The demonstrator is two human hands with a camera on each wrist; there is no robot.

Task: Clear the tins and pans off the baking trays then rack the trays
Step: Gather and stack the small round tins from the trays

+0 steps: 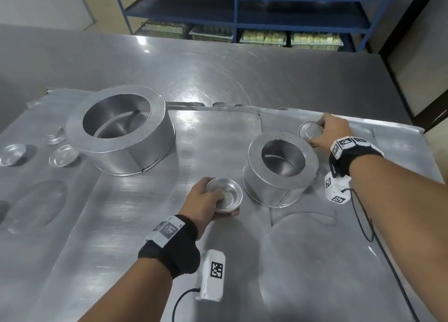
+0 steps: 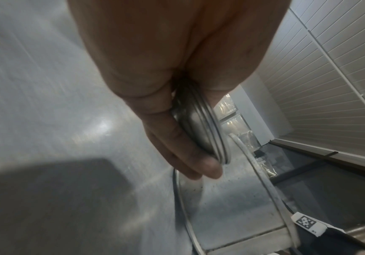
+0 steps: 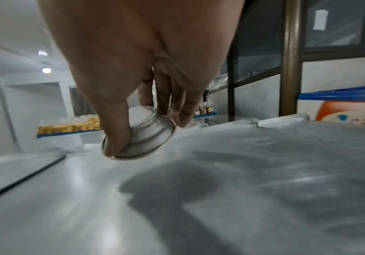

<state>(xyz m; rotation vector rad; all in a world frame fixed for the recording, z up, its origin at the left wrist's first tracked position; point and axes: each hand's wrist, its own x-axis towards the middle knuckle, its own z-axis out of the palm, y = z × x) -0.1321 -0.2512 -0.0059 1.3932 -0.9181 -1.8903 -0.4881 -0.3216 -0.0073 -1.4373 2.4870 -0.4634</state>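
Two flat baking trays lie side by side, the left tray [image 1: 135, 224] and the right tray [image 1: 315, 261]. A large round pan [image 1: 121, 130] stands on the left tray and a smaller round pan [image 1: 281, 169] on the right one. My left hand [image 1: 208, 200] holds a small stack of nested tart tins [image 1: 225, 195] just left of the smaller pan; the stack [image 2: 201, 131] shows edge-on in the left wrist view. My right hand [image 1: 327, 132] pinches one small tin [image 1: 311, 130] by its rim at the tray's far edge, and that tin [image 3: 142, 134] is tilted above the tray.
Three small tins [image 1: 63, 155] [image 1: 12, 153] [image 1: 53, 135] sit at the far left. The steel table [image 1: 218, 74] stretches beyond the trays. A blue shelf rack [image 1: 242, 11] with packed goods stands behind it. Wrist-camera cables [image 1: 363, 215] trail over the right tray.
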